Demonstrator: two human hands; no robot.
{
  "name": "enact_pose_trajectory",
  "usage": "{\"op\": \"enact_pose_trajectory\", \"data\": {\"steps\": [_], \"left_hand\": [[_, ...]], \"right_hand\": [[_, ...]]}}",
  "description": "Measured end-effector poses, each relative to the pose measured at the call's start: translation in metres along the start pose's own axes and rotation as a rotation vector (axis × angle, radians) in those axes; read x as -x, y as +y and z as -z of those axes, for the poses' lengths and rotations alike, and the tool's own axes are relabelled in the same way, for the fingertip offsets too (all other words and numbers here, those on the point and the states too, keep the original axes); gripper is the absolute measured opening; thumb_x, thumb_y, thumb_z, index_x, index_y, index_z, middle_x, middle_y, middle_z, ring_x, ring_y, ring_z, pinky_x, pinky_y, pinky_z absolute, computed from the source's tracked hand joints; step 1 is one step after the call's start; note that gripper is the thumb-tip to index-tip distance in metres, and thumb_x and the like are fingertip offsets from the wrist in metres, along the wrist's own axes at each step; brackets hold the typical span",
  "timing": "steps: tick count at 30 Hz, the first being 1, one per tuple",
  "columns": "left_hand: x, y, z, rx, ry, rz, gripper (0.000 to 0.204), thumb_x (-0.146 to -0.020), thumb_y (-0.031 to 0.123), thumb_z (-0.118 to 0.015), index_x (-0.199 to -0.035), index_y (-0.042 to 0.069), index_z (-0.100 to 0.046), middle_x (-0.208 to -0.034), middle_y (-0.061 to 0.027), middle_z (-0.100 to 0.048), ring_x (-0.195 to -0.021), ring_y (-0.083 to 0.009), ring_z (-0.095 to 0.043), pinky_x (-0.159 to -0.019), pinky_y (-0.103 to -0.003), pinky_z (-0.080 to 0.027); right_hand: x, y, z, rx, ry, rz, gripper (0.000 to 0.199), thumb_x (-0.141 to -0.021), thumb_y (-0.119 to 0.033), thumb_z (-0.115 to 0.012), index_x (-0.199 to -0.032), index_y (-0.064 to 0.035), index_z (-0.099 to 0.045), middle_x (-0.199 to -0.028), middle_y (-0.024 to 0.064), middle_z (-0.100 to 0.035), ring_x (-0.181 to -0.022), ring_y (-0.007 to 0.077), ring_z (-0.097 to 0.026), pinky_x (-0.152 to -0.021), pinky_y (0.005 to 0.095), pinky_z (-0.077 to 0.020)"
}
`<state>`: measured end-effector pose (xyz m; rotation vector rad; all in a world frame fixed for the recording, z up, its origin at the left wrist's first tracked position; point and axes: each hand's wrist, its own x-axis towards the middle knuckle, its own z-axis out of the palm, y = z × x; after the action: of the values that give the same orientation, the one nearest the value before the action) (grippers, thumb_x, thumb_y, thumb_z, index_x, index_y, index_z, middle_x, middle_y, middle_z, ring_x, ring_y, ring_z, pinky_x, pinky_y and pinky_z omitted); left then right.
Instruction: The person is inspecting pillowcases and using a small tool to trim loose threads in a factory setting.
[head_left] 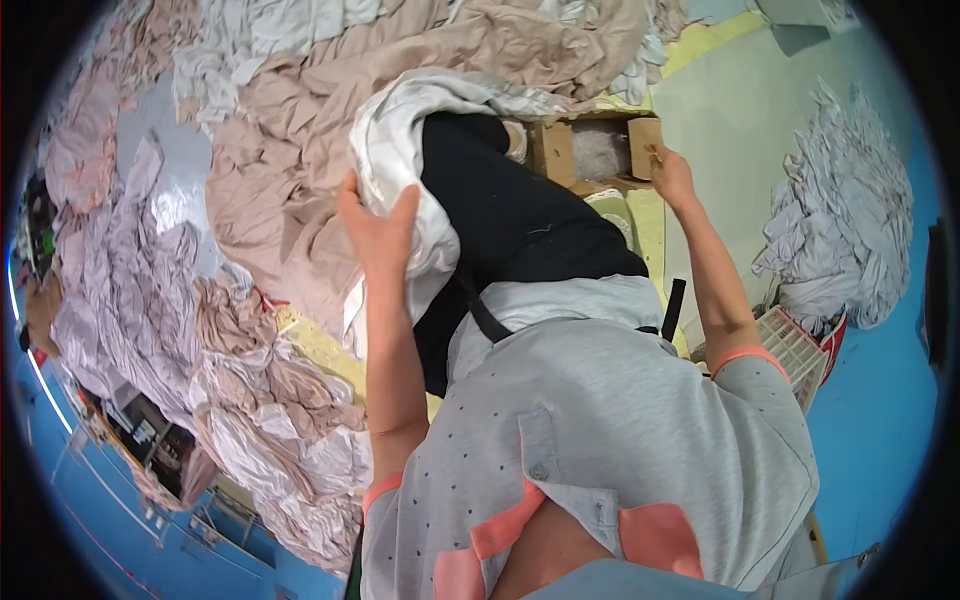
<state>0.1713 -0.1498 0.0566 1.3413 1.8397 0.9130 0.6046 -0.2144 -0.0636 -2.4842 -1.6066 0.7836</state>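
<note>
Left hand [378, 225] grips the white garment bundle [400, 140]: soft, light, floppy; best gathered by its bunched folds. Right hand [672, 175] grips the cardboard box [560, 150] flap.

Two hands, the left hand [380, 225] and the right hand [670, 175]; one cardboard box [590, 150]; one white basket [795, 345]; perhaps three cloth heaps, the largest [330, 150] blurring together.

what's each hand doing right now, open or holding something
Left hand: closed on a white cloth bundle with black fabric inside.
Right hand: resting on the cardboard box edge; grip cannot be told.
</note>
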Motion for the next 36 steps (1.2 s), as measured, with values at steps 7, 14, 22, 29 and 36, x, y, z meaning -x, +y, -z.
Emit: {"op": "enact_pose_trajectory", "data": {"steps": [7,14,22,29,36], "left_hand": [[0.041,-0.025,0.018,0.433,-0.054,0.205,0.041,-0.082,0.004,-0.066,-0.117,-0.006,-0.049,-0.105,-0.0113,-0.06,-0.089,-0.0147,-0.058,-0.08,-0.026,-0.046],[0.066,-0.04,0.035,0.111,-0.085,0.113,0.01,-0.089,0.009,-0.061,-0.091,-0.001,-0.061,-0.072,0.0026,-0.056,-0.064,-0.0033,-0.047,-0.058,-0.019,-0.038],[0.066,-0.039,0.038,0.144,0.059,0.057,0.007,-0.091,0.005,-0.056,-0.089,-0.001,-0.058,-0.073,0.0008,-0.056,-0.067,-0.0056,-0.049,-0.061,-0.02,-0.04],[0.043,-0.025,0.056,0.167,0.148,-0.164,0.011,-0.086,0.005,-0.061,-0.096,-0.001,-0.06,-0.083,-0.013,-0.063,-0.076,-0.0241,-0.062,-0.07,-0.032,-0.048],[0.058,-0.032,0.09,-0.229,0.033,-0.265,0.02,-0.078,0.003,-0.067,-0.098,0.002,-0.062,-0.094,-0.0122,-0.065,-0.087,-0.0305,-0.062,-0.074,-0.036,-0.049]], "right_hand": [[0.011,-0.002,0.018,0.153,0.257,0.344,0.026,-0.095,-0.014,-0.05,-0.116,-0.0075,-0.063,-0.11,0.0125,-0.066,-0.099,0.0257,-0.061,-0.09,0.0337,-0.0436],[0.026,-0.124,0.065,-0.515,0.186,0.403,0.019,-0.093,-0.007,-0.055,-0.109,-0.0032,-0.064,-0.085,0.0035,-0.063,-0.071,0.0077,-0.054,-0.064,0.0214,-0.0457],[0.031,-0.3,0.055,-0.58,-0.066,0.97,0.033,-0.079,0.001,-0.066,-0.11,-0.0097,-0.066,-0.107,0.0045,-0.061,-0.073,0.0133,-0.056,-0.063,0.0241,-0.045],[-0.014,-0.37,0.018,-0.196,-0.059,1.278,0.036,-0.071,0.0,-0.061,-0.106,-0.0114,-0.066,-0.103,0.0081,-0.065,-0.089,0.026,-0.063,-0.075,0.0333,-0.0504],[-0.038,-0.33,0.095,-0.746,-0.307,0.889,0.026,-0.078,0.008,-0.052,-0.1,0.0019,-0.064,-0.089,0.0018,-0.064,-0.076,0.0069,-0.055,-0.067,0.0215,-0.044]]}}
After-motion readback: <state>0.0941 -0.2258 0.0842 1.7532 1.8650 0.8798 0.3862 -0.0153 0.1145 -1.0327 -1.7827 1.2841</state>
